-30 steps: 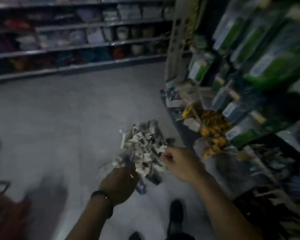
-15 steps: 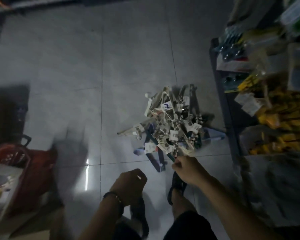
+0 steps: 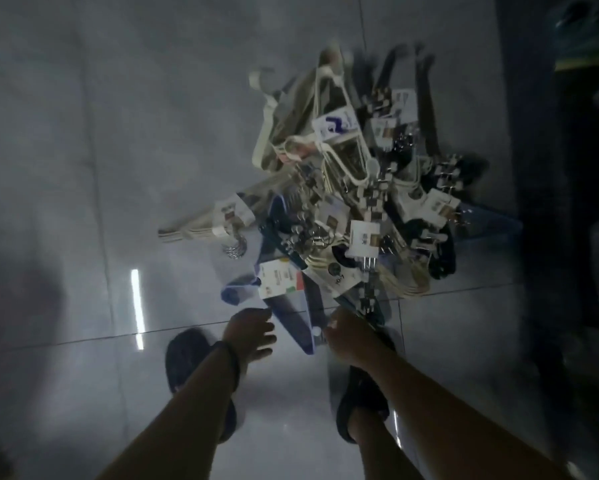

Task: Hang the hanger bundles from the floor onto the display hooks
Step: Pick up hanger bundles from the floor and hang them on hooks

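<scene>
At the near edge of the hanger heap (image 3: 343, 202) on the floor (image 3: 83, 168), the right hand (image 3: 348, 332) grips one bundle (image 3: 370, 299); the left hand (image 3: 249, 332) hovers beside it, fingers loosely spread. The tangled hooks could snag and drag neighbouring bundles up with it.

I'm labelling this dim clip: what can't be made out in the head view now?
Head view:
Print on the hanger bundles: tags too small, blurred.
Fingers of the right hand: turned away, motion-blurred; grip on the pile unclear.
The display unit at the right edge: dark, cut off by the frame; no hooks show.
Lower bundles: buried under the top ones.
</scene>
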